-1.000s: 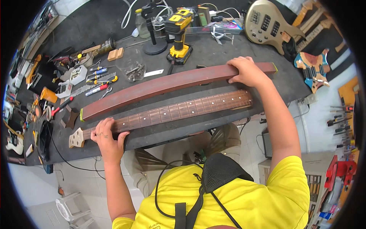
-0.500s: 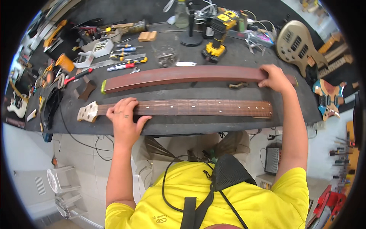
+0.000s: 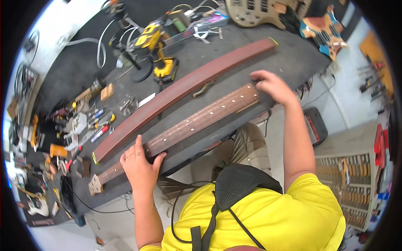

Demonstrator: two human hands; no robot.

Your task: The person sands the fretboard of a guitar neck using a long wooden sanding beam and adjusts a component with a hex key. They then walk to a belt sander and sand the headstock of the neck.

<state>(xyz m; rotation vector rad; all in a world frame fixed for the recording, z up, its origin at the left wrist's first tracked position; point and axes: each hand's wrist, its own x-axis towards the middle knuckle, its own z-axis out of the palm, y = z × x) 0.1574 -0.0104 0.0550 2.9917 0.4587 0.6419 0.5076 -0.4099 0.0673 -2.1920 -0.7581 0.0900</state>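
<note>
A guitar neck [image 3: 197, 118] with a pale headstock lies diagonally on the dark bench, fretboard up with white inlay dots. My left hand [image 3: 140, 163] grips it near the headstock end, fingers over the fretboard and thumb at the near edge. My right hand [image 3: 272, 88], slightly blurred, is at the body end of the neck, fingers apart, not visibly holding it. Beyond the neck lies a long reddish beam [image 3: 184, 85] with yellow-green ends. A small brass-coloured object [image 3: 203, 90] sits between them.
A yellow drill [image 3: 159, 54] stands behind the beam. Hand tools [image 3: 100, 123] and wooden blocks [image 3: 106, 90] crowd the left. Guitars [image 3: 322, 31] are at the back right. A tool board [image 3: 374, 79] and a drawer rack [image 3: 343, 184] stand on the right. My legs [image 3: 247, 150] are below the bench edge.
My right hand has left the reddish beam and moved to the end of the neck. The view has turned, so the bench appears tilted. My left hand stays on the neck.
</note>
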